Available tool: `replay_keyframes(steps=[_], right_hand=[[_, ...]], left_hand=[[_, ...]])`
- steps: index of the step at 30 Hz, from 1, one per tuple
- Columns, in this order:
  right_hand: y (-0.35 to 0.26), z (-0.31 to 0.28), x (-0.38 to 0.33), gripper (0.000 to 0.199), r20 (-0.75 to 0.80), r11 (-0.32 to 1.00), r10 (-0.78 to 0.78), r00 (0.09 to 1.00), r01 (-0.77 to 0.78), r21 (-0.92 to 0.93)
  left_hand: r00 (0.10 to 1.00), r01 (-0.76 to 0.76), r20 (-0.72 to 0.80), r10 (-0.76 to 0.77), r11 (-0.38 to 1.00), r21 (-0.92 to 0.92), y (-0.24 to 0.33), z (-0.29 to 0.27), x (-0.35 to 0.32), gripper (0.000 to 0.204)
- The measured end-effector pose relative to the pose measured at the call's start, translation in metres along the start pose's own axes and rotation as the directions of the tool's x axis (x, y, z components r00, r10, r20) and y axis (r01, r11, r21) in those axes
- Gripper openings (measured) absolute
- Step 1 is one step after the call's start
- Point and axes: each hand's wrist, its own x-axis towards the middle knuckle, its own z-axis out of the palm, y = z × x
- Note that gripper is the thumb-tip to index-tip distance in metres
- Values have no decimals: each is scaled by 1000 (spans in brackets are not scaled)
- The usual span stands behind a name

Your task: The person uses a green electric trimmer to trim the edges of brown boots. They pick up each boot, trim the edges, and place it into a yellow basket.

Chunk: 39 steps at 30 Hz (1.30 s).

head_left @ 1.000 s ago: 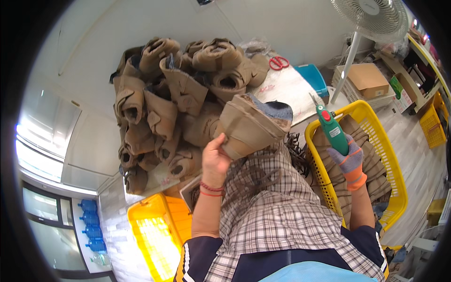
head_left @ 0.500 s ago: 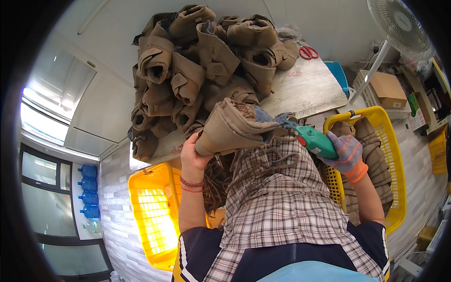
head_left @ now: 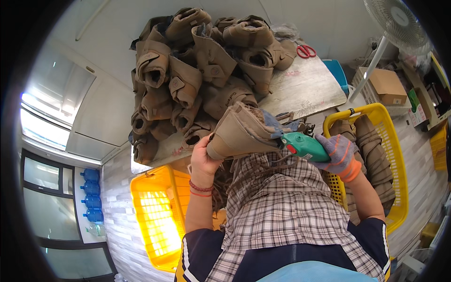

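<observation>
My left hand [head_left: 205,160], bare with red bracelets at the wrist, grips a tan, fleece-lined fabric sleeve [head_left: 236,133] with a frayed blue-grey edge. My right hand [head_left: 339,155], in a grey and orange knitted glove, is closed around a green handheld power cutter [head_left: 306,146]. The cutter's nose is against or very close to the sleeve's blue-grey edge; its blade is hidden. A narrow brown strip [head_left: 263,170] hangs below the sleeve over my checked apron [head_left: 286,207]. Behind it, similar tan sleeves [head_left: 152,66] are heaped on the table [head_left: 307,89].
Red-handled scissors [head_left: 306,51] lie on the table. A yellow basket [head_left: 400,188] with tan pieces stands at my right. Another yellow basket [head_left: 141,202] is at my left. A white fan [head_left: 397,21], cardboard box [head_left: 385,87] and blue bin [head_left: 336,75] stand at the back right.
The sleeve in my left hand has shifted a little right and down. The cutter has moved left along the sleeve's edge and tilted flatter.
</observation>
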Motion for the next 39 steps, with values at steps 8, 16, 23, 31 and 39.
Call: replay_keyframes(steps=[8, 16, 23, 31, 39], right_hand=[[-15, -1, -3, 58, 3, 979, 155, 988, -153, 137], [-45, -3, -5, 59, 450, 551, 491, 746, -666, 503], [-50, 11, -10, 63, 393, 419, 590, 705, -684, 598], [-56, 11, -2, 60, 175, 564, 647, 742, -620, 546], [-51, -1, -5, 50, 175, 339, 800, 574, -673, 658]], left_hand=[[996, -91, -12, 90, 987, -133, -23, 39, -18, 33], [907, -400, 148, 394, 916, 11, -61, 49, -31, 44], [801, -589, 243, 547, 792, 161, -89, 32, -25, 43], [665, -713, 389, 638, 387, 585, -113, 37, -23, 32], [346, -685, 838, 422, -496, 533, -121, 45, -6, 27]])
